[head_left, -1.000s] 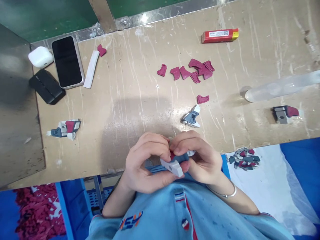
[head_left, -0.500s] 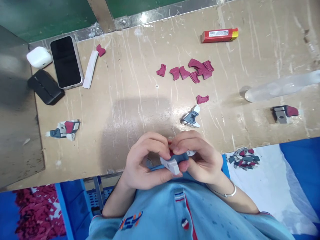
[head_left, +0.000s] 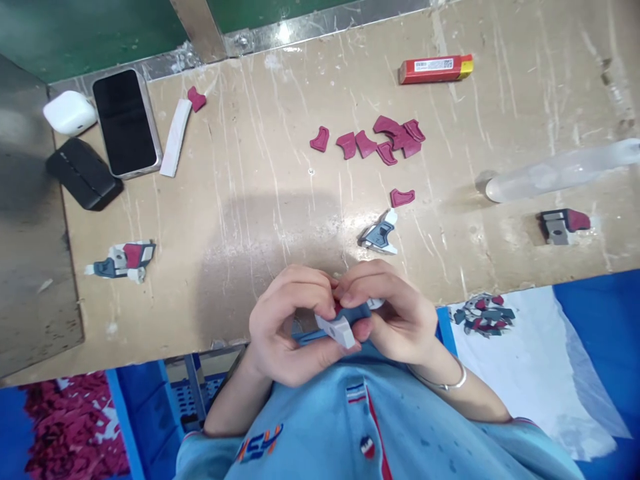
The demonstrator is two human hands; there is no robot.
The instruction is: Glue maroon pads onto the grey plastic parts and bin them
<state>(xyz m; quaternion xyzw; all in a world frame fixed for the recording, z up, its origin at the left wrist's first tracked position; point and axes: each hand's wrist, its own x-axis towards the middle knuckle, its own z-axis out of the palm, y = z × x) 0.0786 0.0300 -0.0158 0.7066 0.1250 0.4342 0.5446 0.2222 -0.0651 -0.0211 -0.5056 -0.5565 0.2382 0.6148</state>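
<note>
My left hand (head_left: pixel 295 323) and my right hand (head_left: pixel 393 310) meet at the table's front edge, both closed on one grey, white and red part (head_left: pixel 337 328). Its pale end points down between my left thumb and fingers; my right fingertips cover its other end. Just beyond my hands lies a grey and white part (head_left: pixel 380 235), with a loose dark-red piece (head_left: pixel 403 197) behind it. Several more dark-red pieces (head_left: pixel 364 144) lie further back. One assembled part (head_left: pixel 123 260) rests at the left, another (head_left: pixel 563 227) at the right.
On the table (head_left: pixel 240 153) are a phone (head_left: pixel 126 123), a white case (head_left: pixel 70 113), a black case (head_left: pixel 84 175), a white strip (head_left: pixel 175 138), a red lighter (head_left: pixel 435 69) and a translucent tube (head_left: pixel 555 175). Below stand blue bins with red pieces (head_left: pixel 75 427) and assembled parts (head_left: pixel 484 315).
The view has shifted slightly, so the table items appear a little further left. Both hands keep their hold on the part, with hardly any movement of the fingers.
</note>
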